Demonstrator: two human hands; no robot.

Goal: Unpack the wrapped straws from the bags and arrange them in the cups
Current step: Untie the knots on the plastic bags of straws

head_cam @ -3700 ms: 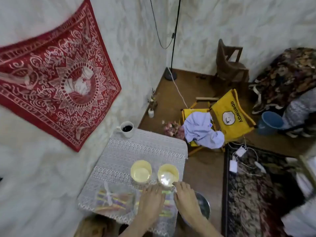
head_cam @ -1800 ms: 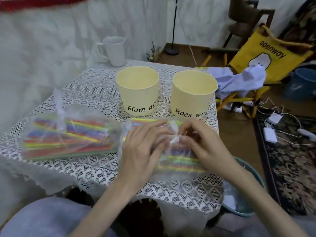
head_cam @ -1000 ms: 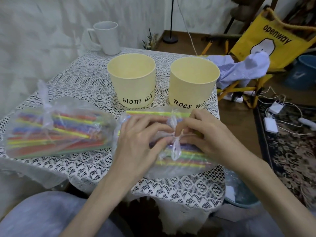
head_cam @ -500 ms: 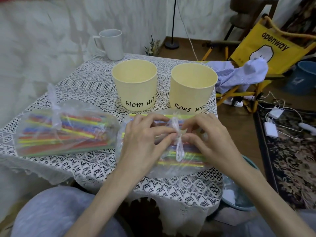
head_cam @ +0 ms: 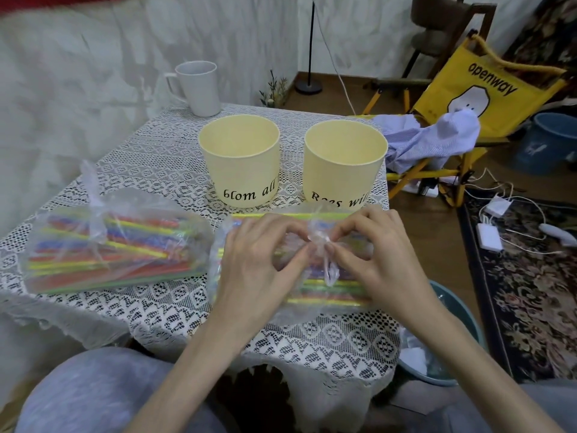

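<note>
A lived-in room of a home

A small table under a white lace tablecloth [head_cam: 175,170] is standing against a rough white wall, with a white mug [head_cam: 199,87] sitting at its far edge. A yellow folding chair [head_cam: 487,89] printed "openway" is carrying a crumpled light blue shirt [head_cam: 427,139], a dark wooden chair [head_cam: 437,32] is standing behind it, a patterned rug [head_cam: 530,292] is lying on the brown floor with white chargers [head_cam: 490,240] and cables trailing over it, and a blue bucket [head_cam: 549,142] is sitting near the wall.
</note>
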